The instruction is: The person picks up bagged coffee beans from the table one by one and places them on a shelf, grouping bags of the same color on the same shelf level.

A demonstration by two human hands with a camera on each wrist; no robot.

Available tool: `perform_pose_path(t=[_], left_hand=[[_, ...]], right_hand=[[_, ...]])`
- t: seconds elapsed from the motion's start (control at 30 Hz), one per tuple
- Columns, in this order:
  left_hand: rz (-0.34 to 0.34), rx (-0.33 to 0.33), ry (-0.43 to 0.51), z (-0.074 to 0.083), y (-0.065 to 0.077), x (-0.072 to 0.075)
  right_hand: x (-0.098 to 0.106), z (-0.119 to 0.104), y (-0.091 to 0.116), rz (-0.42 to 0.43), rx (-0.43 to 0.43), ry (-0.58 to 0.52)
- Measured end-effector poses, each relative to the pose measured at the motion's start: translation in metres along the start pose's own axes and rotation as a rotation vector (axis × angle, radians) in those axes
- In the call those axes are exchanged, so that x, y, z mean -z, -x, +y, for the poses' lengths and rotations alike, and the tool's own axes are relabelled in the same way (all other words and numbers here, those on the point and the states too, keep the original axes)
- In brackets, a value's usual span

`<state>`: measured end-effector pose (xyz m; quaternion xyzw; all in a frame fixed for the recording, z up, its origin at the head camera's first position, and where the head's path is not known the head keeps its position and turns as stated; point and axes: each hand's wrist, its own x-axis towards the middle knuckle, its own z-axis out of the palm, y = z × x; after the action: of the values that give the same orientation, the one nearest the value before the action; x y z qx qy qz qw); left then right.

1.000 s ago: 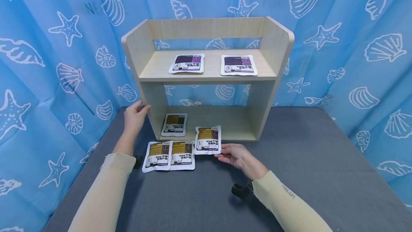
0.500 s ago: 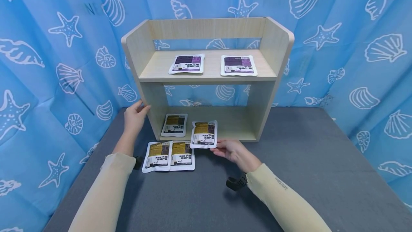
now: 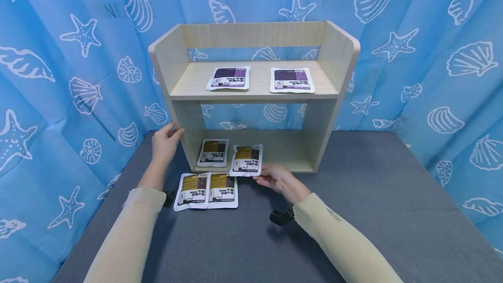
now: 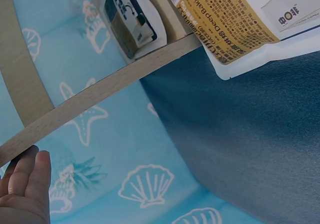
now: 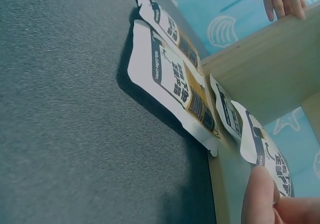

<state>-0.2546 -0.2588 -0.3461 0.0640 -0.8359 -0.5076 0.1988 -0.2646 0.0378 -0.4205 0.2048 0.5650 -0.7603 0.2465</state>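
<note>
In the head view my right hand [image 3: 284, 182] pinches the lower right corner of a white-edged coffee pouch [image 3: 246, 160] with a gold and dark label. That pouch overlaps the front of the lower shelf, just right of another pouch [image 3: 213, 153] lying flat there. My thumb [image 5: 260, 196] lies on its near edge in the right wrist view. The left hand [image 3: 163, 143] holds the front edge of the shelf unit's left side panel [image 3: 188, 130], thumb on the edge and fingers on the outside. Two similar pouches [image 3: 192, 190] lie side by side on the table before the unit.
The wooden shelf unit [image 3: 253, 97] stands at the back of the grey table [image 3: 373, 213]. On its upper shelf lie two purple-labelled pouches, one left [image 3: 229, 77] and one right [image 3: 292, 80]. A blue curtain [image 3: 424, 16] with sea-shell prints hangs behind and at both sides.
My right hand has carried its pouch forward and slightly left, from above the table's front area to over the lower shelf. The left hand has stayed at the side panel.
</note>
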Motion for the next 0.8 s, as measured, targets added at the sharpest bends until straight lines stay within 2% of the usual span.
perform_pose_path(t=[0.43,0.8], left_hand=[[0.007,0.007,-0.008,0.000,0.001,-0.001],[-0.001,0.010,-0.004,-0.001,0.000,-0.001]], right_hand=[[-0.015,-0.008,-0.014,-0.008,0.005,-0.030],[-0.023,-0.013,-0.028,0.042,0.000,-0.053]])
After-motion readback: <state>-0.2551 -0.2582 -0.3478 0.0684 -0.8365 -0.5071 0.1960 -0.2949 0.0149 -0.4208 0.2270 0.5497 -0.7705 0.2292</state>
